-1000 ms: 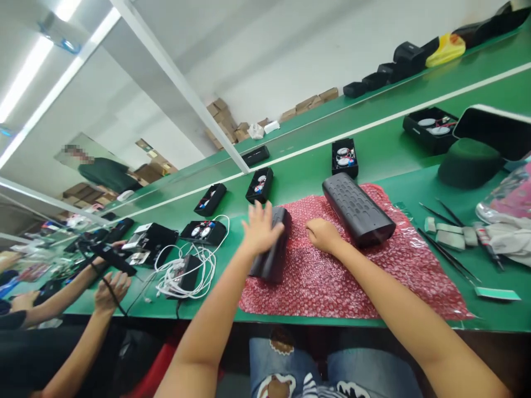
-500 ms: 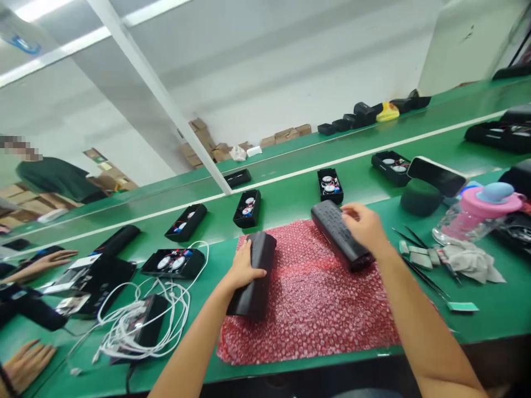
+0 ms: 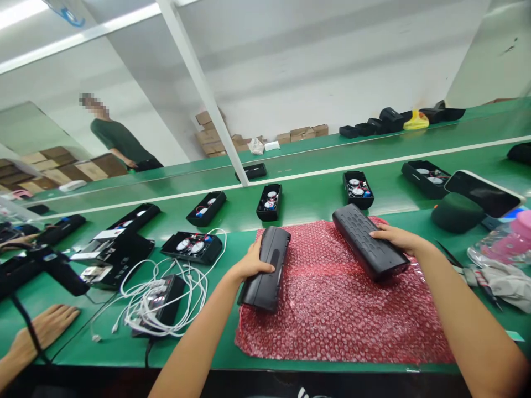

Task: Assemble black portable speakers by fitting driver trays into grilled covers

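Note:
On a sheet of red bubble wrap (image 3: 340, 320) lie two long black speaker housings. My left hand (image 3: 250, 264) is closed round the left speaker housing (image 3: 274, 249), thumb across its smooth top and fingers mostly hidden along its left side. The right speaker housing (image 3: 365, 240) has a grille of raised scale shapes and lies slanted. My right hand (image 3: 396, 239) grips its right side, with the thumb on the grille and the other fingers largely out of sight behind it.
Open black cases with white round speakers and wires, such as one case (image 3: 269, 202), stand along the green bench. A tangle of white cables (image 3: 166, 309) lies left. A co-worker's hand (image 3: 50, 326) rests farther left. On the right are a phone (image 3: 483, 193) and a crumpled cloth (image 3: 508, 284).
My left hand has gone from spread above the left housing to gripping it. My right hand has moved from a fist over the bubble wrap to the right housing's far side. The view has shifted.

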`<state>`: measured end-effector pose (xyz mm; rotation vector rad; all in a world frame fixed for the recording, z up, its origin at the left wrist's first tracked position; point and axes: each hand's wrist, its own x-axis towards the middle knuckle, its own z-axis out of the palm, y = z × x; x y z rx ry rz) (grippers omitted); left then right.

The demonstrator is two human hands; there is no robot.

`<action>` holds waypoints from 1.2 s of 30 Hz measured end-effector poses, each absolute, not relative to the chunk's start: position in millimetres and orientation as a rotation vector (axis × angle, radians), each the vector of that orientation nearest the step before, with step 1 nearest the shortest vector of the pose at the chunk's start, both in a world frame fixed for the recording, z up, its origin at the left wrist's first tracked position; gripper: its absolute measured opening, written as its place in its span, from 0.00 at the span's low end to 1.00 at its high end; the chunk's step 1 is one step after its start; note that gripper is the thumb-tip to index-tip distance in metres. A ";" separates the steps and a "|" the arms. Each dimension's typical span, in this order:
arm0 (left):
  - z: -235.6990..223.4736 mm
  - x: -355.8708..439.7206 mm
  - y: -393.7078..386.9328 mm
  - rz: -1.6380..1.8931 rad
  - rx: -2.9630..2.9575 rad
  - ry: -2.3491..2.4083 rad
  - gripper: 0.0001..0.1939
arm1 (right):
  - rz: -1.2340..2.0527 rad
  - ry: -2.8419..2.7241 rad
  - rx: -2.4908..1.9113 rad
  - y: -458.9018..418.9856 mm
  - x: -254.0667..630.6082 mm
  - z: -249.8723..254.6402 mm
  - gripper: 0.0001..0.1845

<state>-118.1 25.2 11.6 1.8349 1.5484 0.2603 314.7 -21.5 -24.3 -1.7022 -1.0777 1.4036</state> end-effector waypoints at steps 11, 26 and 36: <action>11.9 -103.4 25.7 0.133 1.883 1.714 0.59 | 0.959 -1.308 -1.846 -24.0 271.3 -22.6 0.46; 8.0 -25.3 -18.4 -0.268 2.277 1.953 0.57 | 1.397 -0.989 -1.505 -38.1 306.0 -30.8 0.40; 63.7 -14.2 105.8 -0.123 2.422 1.888 0.34 | 1.522 -0.793 -1.152 -41.6 320.2 -59.1 0.41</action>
